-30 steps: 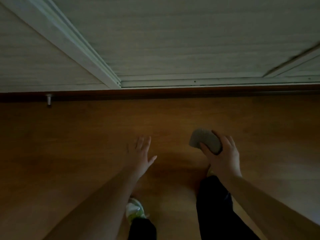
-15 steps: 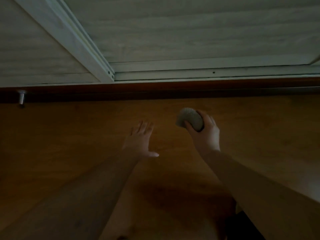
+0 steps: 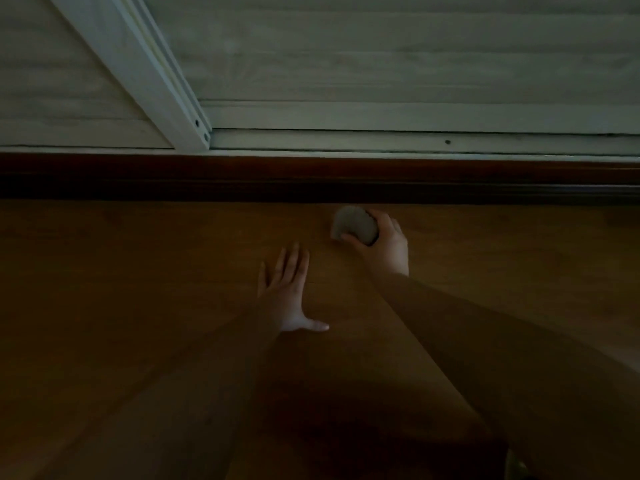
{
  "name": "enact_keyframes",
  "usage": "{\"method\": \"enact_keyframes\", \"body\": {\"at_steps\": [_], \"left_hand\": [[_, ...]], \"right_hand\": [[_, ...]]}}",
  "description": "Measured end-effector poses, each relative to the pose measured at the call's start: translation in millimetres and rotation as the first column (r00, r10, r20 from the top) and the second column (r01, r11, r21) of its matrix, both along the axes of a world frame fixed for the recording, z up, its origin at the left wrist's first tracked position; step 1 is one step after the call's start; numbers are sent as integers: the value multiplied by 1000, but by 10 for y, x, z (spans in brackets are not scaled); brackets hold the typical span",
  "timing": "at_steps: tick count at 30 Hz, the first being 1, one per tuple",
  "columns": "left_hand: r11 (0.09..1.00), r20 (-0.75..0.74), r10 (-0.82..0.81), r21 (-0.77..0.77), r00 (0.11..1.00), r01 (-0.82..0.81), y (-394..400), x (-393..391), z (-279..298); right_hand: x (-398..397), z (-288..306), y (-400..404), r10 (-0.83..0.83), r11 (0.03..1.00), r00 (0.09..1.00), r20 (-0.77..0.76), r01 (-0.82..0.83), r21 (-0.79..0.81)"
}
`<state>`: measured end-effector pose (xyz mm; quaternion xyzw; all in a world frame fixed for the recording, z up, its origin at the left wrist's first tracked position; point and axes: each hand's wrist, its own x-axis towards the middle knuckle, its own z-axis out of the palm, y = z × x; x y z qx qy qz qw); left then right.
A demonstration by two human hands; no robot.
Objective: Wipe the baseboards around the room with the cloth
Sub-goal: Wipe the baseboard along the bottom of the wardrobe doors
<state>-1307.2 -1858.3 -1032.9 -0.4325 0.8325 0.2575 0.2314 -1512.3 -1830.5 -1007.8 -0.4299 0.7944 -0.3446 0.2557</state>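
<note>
floor: brown wood floor [image 3: 138, 341] | wall: pale wood-grain panels [image 3: 381, 57], white frame [image 3: 138, 64] | light: dim

Readable text: none
Labels or brands: none legible on any surface in the dim view
Numbers or signs: none

Right hand [image 3: 386, 245] carried cloth [image 3: 355, 225] forward near baseboard [image 3: 242, 178]; left hand [image 3: 287, 292] lowered toward floor [image 3: 138, 271].
</note>
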Motion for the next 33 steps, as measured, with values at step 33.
{"method": "enact_keyframes", "body": {"at_steps": [33], "left_hand": [[999,97,-3,-34,995,7,15,-121,87]], "right_hand": [[-1540,-44,470,-303,935,945,-120,319,152]]}}
